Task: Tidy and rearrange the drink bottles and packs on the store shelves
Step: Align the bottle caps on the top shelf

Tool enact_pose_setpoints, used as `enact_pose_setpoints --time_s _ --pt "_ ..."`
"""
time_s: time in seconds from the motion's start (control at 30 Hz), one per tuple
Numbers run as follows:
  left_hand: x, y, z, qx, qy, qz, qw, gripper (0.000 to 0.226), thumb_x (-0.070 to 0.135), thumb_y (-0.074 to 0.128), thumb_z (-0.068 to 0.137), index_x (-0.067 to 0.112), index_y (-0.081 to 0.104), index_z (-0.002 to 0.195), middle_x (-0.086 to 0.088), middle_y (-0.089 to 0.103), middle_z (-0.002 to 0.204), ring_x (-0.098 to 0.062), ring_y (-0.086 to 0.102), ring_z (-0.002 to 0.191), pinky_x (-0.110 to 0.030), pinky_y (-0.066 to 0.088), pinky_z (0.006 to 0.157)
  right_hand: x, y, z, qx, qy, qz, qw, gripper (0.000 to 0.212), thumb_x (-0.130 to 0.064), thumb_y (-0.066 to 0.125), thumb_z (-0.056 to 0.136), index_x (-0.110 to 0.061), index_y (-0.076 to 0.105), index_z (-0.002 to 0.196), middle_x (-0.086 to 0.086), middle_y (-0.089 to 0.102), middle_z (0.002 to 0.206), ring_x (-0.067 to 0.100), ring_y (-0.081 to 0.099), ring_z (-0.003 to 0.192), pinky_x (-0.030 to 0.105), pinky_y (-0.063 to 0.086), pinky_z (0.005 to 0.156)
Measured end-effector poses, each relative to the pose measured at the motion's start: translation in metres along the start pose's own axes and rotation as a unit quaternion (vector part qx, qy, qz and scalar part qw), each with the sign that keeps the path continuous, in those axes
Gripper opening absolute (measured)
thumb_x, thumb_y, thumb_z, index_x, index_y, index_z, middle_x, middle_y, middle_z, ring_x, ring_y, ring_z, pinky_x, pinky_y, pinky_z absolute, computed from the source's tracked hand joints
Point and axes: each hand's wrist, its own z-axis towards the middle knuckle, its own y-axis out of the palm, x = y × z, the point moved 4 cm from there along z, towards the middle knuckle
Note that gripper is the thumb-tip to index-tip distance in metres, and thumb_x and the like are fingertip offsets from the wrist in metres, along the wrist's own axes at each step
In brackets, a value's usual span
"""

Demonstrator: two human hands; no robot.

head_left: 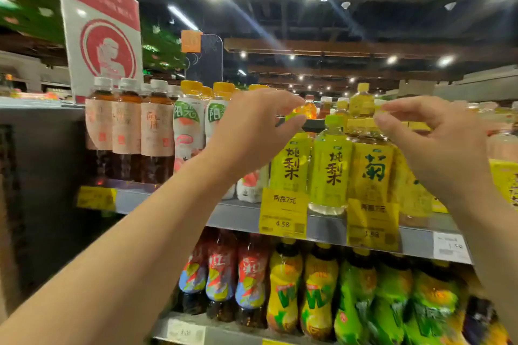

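Left hand (252, 123) pinches the cap of a yellow-green bottle (291, 162) on the upper shelf (238, 216); right hand (420, 137) pinches a neighbouring yellow bottle (371, 171) by its cap. Full bottles are probably heavy with slick labels; the neck below the cap offers firmer hold.

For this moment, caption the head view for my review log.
Both hands, left hand and right hand, reach bottle caps on the upper shelf.

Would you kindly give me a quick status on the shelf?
Left hand pinching a yellow-green bottle's cap. Right hand at the yellow bottle's cap, grip unclear. Price tags hang below, nothing blocking.
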Motion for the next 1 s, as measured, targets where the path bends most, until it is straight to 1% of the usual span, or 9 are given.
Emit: enact_pose_setpoints --time_s 0.1,0.27,0.4,0.47,0.57,0.67,0.73,0.9,1.0 --pt "-0.042 -0.043 -0.013 0.011 -0.028 0.025 0.999 0.028 0.031 0.069 0.089 0.018 0.073 0.114 0.002 0.074 0.106 -0.009 0.069 0.088 -0.035 0.058 0.082 -0.032 0.046 -0.003 -0.106 0.015 0.014 0.994 0.012 -0.042 0.068 0.086 -0.035 0.070 0.095 -0.022 0.066 0.095 -0.013 0.059 0.089 0.019 0.046 0.071" --pt "-0.122 -0.125 -0.020 0.020 -0.086 0.094 0.992 0.025 0.032 0.070 0.088 0.020 0.075 0.110 0.002 0.075 0.103 -0.014 0.071 0.089 -0.035 0.056 0.086 -0.085 0.129 -0.001 -0.172 0.006 0.007 0.985 0.015 -0.044 0.071 0.081 -0.035 0.072 0.093 -0.020 0.068 0.092 -0.005 0.064 0.085 0.027 0.053 0.078" --pt "-0.171 -0.174 -0.005 -0.052 -0.097 0.208 0.972 0.029 0.035 0.067 0.090 0.010 0.074 0.104 -0.008 0.073 0.104 -0.029 0.066 0.100 -0.034 0.048 0.082 -0.141 0.193 0.013 -0.249 -0.028 -0.041 0.967 0.015 -0.053 0.068 0.079 -0.040 0.069 0.087 -0.021 0.067 0.089 -0.006 0.061 0.085 0.023 0.048 0.077" --pt "-0.186 -0.188 0.005 -0.103 -0.068 0.270 0.955 0.034 0.037 0.065 0.090 0.005 0.072 0.100 -0.014 0.072 0.099 -0.036 0.066 0.095 -0.036 0.051 0.081 -0.165 0.219 0.023 -0.244 -0.044 -0.043 0.968 0.016 -0.052 0.068 0.080 -0.038 0.069 0.089 -0.019 0.068 0.091 -0.004 0.062 0.086 0.026 0.048 0.077" --pt "-0.204 -0.195 0.017 -0.204 -0.003 0.343 0.917 0.036 0.043 0.062 0.090 0.011 0.073 0.101 -0.009 0.072 0.095 -0.030 0.066 0.087 -0.038 0.056 0.079 -0.188 0.248 0.045 -0.213 -0.057 -0.072 0.973 0.018 -0.041 0.072 0.083 -0.032 0.072 0.098 -0.013 0.070 0.096 0.004 0.064 0.093 0.030 0.049 0.084" --pt "-0.222 -0.195 0.032 -0.272 0.037 0.372 0.887 0.043 0.052 0.061 0.089 0.017 0.072 0.111 -0.003 0.072 0.102 -0.025 0.067 0.090 -0.035 0.057 0.080 -0.207 0.268 0.067 -0.195 -0.079 -0.110 0.971 0.022 -0.041 0.069 0.085 -0.029 0.073 0.104 -0.011 0.068 0.099 0.009 0.063 0.096 0.033 0.050 0.088" --pt "-0.236 -0.191 0.045 -0.296 0.053 0.383 0.873 0.050 0.057 0.060 0.088 0.017 0.069 0.116 -0.002 0.071 0.104 -0.024 0.067 0.090 -0.034 0.058 0.079 -0.216 0.280 0.080 -0.199 -0.098 -0.151 0.963 0.024 -0.040 0.065 0.090 -0.027 0.071 0.109 -0.010 0.064 0.102 0.009 0.059 0.096 0.030 0.048 0.085" --pt "-0.266 -0.174 0.059 -0.405 0.038 0.365 0.838 0.059 0.061 0.052 0.091 0.015 0.063 0.128 -0.003 0.067 0.118 -0.024 0.063 0.104 -0.037 0.054 0.090 -0.222 0.309 0.099 -0.308 -0.102 -0.238 0.915 0.034 -0.038 0.051 0.099 -0.024 0.062 0.128 -0.004 0.062 0.130 0.014 0.056 0.117 0.029 0.042 0.093" --pt "-0.281 -0.167 0.063 -0.389 0.047 0.324 0.861 0.046 0.053 0.050 0.095 0.016 0.072 0.111 -0.003 0.071 0.103 -0.022 0.065 0.091 -0.038 0.056 0.084 -0.225 0.315 0.103 -0.338 -0.105 -0.241 0.904 0.033 -0.033 0.051 0.100 -0.021 0.064 0.128 -0.004 0.065 0.126 0.011 0.059 0.112 0.025 0.045 0.091"
